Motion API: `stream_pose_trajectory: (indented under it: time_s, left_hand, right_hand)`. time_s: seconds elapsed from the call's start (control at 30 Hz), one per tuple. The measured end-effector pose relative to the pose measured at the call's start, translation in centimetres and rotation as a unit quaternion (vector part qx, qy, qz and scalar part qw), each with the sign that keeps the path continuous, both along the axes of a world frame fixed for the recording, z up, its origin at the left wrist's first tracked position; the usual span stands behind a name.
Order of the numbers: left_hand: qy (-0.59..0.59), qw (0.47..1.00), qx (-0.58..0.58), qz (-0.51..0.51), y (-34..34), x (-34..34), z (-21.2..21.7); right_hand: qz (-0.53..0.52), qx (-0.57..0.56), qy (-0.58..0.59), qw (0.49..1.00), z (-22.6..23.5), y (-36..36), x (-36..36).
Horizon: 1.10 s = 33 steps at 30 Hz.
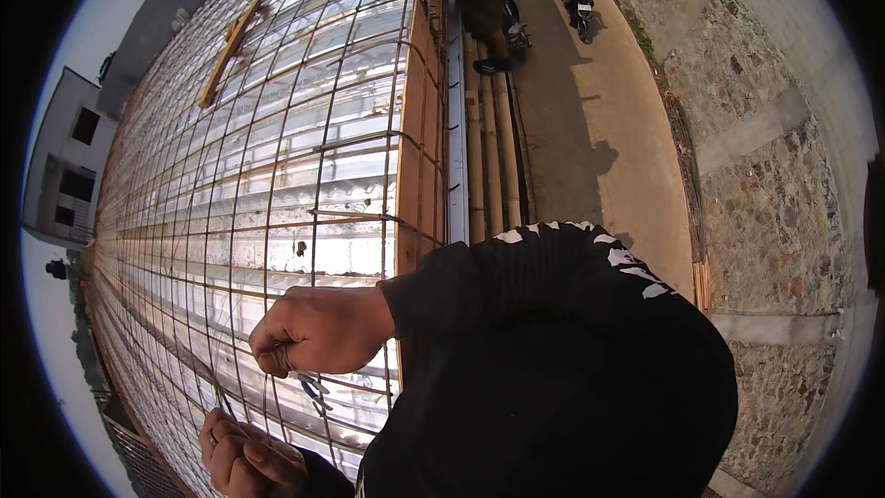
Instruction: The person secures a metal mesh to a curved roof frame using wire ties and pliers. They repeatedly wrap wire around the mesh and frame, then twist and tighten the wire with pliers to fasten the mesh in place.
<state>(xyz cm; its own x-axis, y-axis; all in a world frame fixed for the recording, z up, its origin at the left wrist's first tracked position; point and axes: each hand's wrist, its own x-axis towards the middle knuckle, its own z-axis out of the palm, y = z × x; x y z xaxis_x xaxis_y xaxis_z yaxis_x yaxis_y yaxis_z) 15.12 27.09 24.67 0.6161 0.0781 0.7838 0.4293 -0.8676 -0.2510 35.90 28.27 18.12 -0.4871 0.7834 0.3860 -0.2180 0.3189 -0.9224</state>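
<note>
My right hand (318,330) is closed in a pinch above the steel bar mesh (318,148), its fingertips turned down and partly hidden. Just below its palm shows a tool with blue and dark handles (314,394), perhaps pliers; whether the hand grips it or it rests on the mesh, I cannot tell. Nearer and to the left, my left hand (251,459) has curled fingers with a ring on one. A thin wire (222,395) runs up from its fingertips beside the bars. Under the mesh lies shiny corrugated metal decking (355,249).
Wooden formwork (415,166) edges the deck, with long poles (489,157) beyond. A person in dark clothes (489,0) stands at the far edge. A motorcycle rider (579,0) is on the road (636,175) below, beside a stone wall (774,194). Timber (226,60) lies on the mesh.
</note>
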Motion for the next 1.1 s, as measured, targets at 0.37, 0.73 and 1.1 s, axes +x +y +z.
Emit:
stream_pose_trajectory:
  time_s: [0.37, 0.73, 1.1]
  left_hand:
    - [0.003, 0.993, -0.004, 0.117, 1.7, -2.1, -0.9]
    - [-0.153, 0.941, -0.289, 0.087, 5.8, -1.4, -3.6]
    - [-0.039, 0.946, 0.015, 0.321, 6.1, -6.3, -0.3]
  right_hand:
    - [-0.069, 0.126, 0.030, 0.989, -2.7, 1.6, 0.8]
    - [-0.153, 0.137, 0.038, 0.978, -2.9, 1.0, 0.4]
    - [-0.027, 0.319, 0.057, 0.946, 2.2, 0.0, 1.9]
